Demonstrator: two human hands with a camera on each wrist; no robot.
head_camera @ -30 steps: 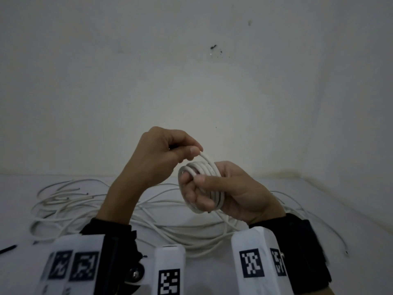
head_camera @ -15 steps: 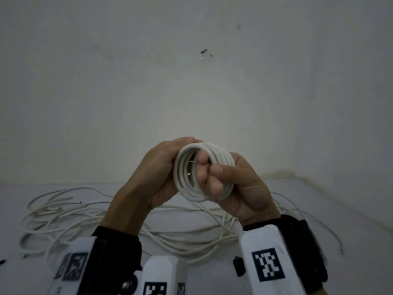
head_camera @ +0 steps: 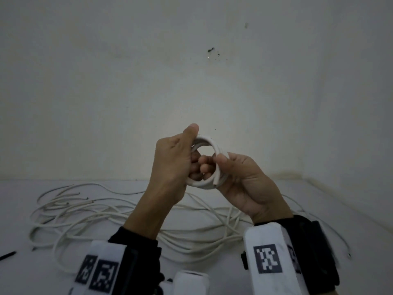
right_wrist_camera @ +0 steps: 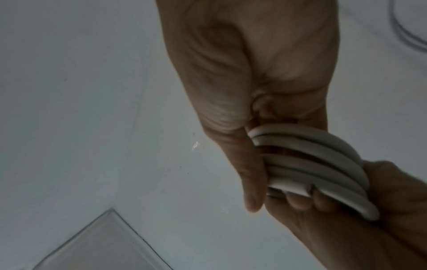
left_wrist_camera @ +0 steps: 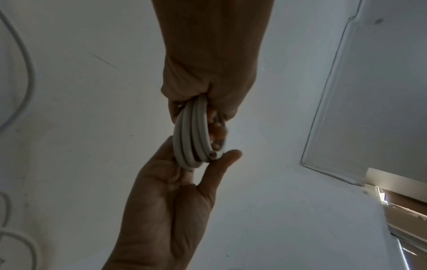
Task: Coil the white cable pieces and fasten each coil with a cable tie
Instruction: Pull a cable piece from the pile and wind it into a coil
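White cable coil (head_camera: 212,145), gripped by left hand (head_camera: 172,167), right hand (head_camera: 248,184)

Both hands are up off the worktop (head_camera: 319,209), the left hand (head_camera: 170,167) and right hand (head_camera: 244,182) locked together on the coil (head_camera: 214,145), so nothing passes between them. Beneath them, loose white cables (head_camera: 106,211) sprawl from 9 o'clock through 6 toward 3, tangled loops that would snag any low reach. The wall (head_camera: 191,81) closes off 12 o'clock, with a second wall (head_camera: 378,145) boxing in 2 o'clock. Open air above the hands, and bare worktop at 4 o'clock beyond a thin stray cable (head_camera: 331,226). A small dark object (head_camera: 8,255) lies at 8 o'clock.
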